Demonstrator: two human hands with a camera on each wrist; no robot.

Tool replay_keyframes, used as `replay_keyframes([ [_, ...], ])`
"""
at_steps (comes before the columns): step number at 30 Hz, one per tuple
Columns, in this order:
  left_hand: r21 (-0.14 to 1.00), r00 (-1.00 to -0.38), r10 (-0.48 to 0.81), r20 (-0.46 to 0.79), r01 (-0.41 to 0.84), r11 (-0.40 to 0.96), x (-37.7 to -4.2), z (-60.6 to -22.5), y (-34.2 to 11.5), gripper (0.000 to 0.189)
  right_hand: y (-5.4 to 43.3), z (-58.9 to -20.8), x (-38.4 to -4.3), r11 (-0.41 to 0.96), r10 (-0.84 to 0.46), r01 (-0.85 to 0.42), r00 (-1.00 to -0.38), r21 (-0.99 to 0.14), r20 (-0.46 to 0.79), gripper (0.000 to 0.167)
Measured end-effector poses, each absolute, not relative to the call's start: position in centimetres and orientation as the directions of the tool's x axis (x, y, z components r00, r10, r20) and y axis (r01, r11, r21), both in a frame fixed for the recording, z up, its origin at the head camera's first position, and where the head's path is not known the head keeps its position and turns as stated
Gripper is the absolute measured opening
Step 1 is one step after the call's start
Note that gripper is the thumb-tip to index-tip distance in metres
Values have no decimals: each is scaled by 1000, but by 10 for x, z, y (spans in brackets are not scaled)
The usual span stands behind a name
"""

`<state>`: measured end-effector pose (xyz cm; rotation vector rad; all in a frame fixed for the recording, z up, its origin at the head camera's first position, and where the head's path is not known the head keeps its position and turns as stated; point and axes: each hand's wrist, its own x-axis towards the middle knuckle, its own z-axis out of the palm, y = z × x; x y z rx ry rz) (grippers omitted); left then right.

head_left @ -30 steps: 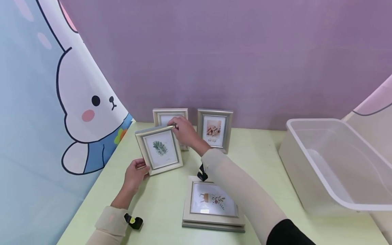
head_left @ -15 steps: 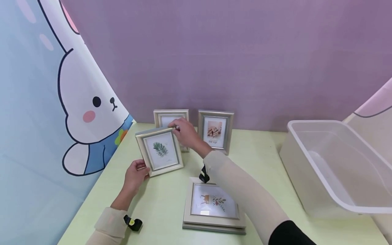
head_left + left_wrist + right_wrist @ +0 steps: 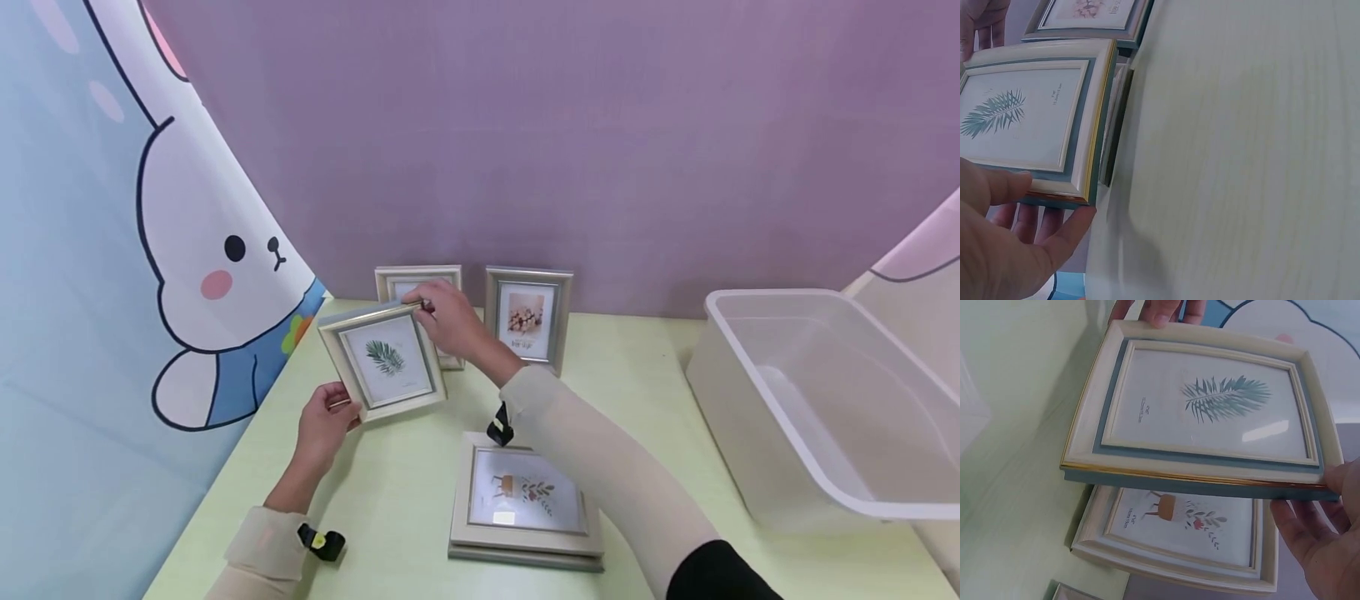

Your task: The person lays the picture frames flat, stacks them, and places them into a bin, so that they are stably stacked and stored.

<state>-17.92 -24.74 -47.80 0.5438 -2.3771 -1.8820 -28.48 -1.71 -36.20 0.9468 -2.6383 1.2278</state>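
A cream and grey-green picture frame [image 3: 385, 357] with a green palm leaf print is held tilted between both hands. My left hand [image 3: 324, 423] grips its lower left corner, and in the left wrist view the thumb [image 3: 1013, 184] lies on the front with the other fingers behind. My right hand [image 3: 448, 321] pinches the upper right corner from above. Right behind it stands a cream frame [image 3: 405, 273], mostly covered in the head view; the right wrist view shows its chair-and-plant print [image 3: 1191, 519]. A silver-grey frame [image 3: 527, 321] with a flower print stands to the right.
Two stacked picture frames [image 3: 525, 500] lie flat near the front of the pale green table [image 3: 622, 417], partly under the right forearm. A large translucent white plastic bin [image 3: 750, 417] stands on the right. The purple backdrop [image 3: 600, 167] rises behind the standing frames.
Both hands have shifted the palm leaf frame slightly left and up, tilting it a little more. The standing and stacked frames keep their places.
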Motion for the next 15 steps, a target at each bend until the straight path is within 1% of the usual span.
replay_keyframes([
  [6, 952, -942, -298, -153, -221, 212, -178, -477, -248, 42, -10, -359, -273, 461, -496, -574, -799, -677, 339, 26],
  [11, 944, -947, -296, -124, -205, 258, -177, -474, -247, 42, 0, -359, -264, 408, -507, -599, -777, -690, 375, 26],
  [15, 934, -952, -291, -92, -184, 305, -177, -470, -244, 41, 9, -358, -256, 381, -503, -596, -775, -707, 382, 28],
])
